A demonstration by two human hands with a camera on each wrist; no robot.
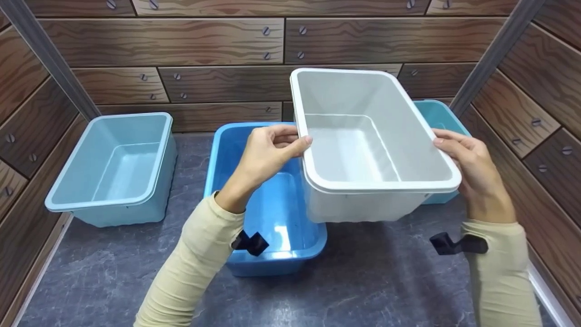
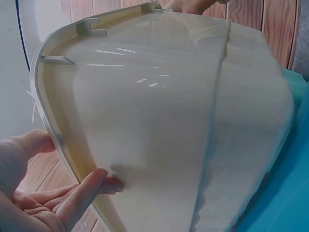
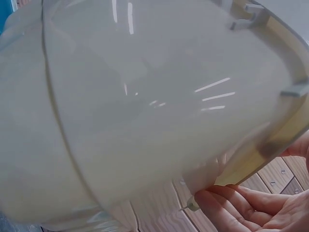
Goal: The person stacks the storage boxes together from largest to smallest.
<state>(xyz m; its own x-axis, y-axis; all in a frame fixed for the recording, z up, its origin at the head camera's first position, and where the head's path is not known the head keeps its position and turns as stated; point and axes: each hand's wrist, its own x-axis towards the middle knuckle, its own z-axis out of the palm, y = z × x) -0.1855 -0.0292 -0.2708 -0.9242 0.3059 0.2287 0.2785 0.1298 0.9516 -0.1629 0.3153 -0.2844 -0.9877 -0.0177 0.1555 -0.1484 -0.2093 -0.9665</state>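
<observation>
A white plastic bin is held up off the floor between both hands, its open top facing up toward the head camera. My left hand pinches its left rim, the thumb over the lip and the fingers underneath, as the left wrist view shows. On the opposite rim, my right hand grips in the same way; its fingers show under the lip in the right wrist view. Part of a blue bin is hidden below the white one. The white bin holds nothing visible.
A light blue bin stands on the dark marbled floor at the left. Behind the white bin, at the right, a teal bin is partly covered. Wood-patterned walls enclose the back and both sides.
</observation>
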